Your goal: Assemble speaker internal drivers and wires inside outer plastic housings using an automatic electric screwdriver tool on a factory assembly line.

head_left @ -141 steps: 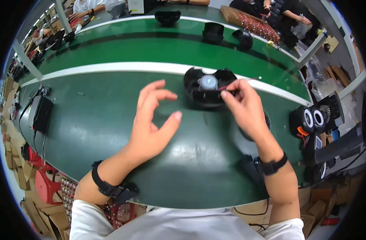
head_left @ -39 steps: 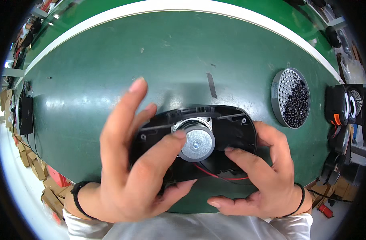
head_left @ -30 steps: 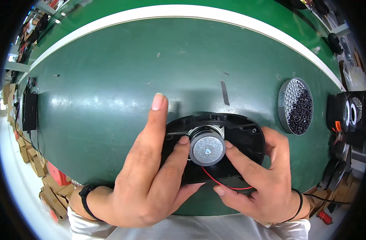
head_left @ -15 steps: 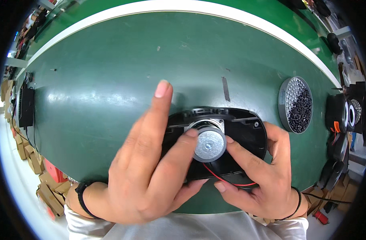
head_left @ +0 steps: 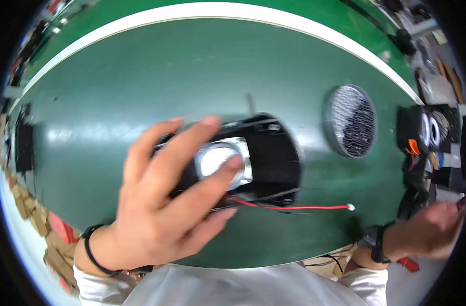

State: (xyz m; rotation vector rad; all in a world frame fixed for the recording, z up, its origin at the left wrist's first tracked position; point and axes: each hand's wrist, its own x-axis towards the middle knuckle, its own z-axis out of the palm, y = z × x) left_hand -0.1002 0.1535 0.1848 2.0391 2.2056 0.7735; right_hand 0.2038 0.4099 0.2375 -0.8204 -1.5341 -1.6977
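Note:
My left hand (head_left: 166, 199) lies over a black plastic speaker housing (head_left: 273, 158), gripping it, with one fingertip on the round silver speaker driver (head_left: 212, 160) set in the housing. From the driver, a red wire (head_left: 304, 207) and a black one run right across the table to a small white connector (head_left: 350, 207). At the far right, past the table edge, my right hand (head_left: 431, 229) is blurred and its fingers are partly hidden; a dark thing shows at its tips, too unclear to name.
A round grey tray (head_left: 329, 125) of small black screws stands right of the housing. Black speaker boxes (head_left: 414, 132) are at the right edge. A black box-shaped device (head_left: 24, 148) sits at the far left. Cardboard (head_left: 39, 219) lies on the floor at the left.
My right hand has let go of the speaker housing and moved far right. The housing has shifted left and turned in my left hand. The wires now stretch out to the right.

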